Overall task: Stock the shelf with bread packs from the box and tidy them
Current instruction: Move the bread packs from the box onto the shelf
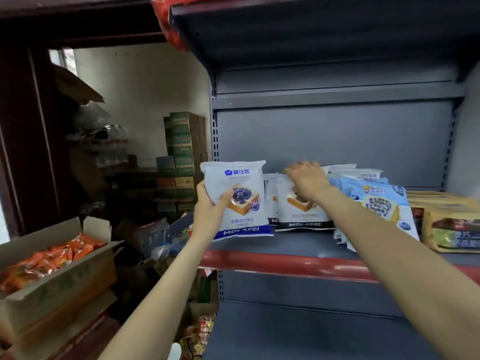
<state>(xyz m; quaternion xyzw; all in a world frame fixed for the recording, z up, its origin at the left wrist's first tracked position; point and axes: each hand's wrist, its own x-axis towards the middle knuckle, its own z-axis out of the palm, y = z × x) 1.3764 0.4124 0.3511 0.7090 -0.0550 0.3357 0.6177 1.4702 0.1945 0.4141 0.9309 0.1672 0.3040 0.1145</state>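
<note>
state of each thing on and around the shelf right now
blue pack: upright, held by left hand at the shelf's left end
black pack: upright on shelf, right hand on its top
light-blue packs: leaning
shelf: partly stocked
box: open, orange packs inside

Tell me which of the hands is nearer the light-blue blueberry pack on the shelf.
Right. The right hand rests on the black-banded pack just left of the light-blue blueberry pack; the left hand grips the blue-banded pack farther left.
</note>
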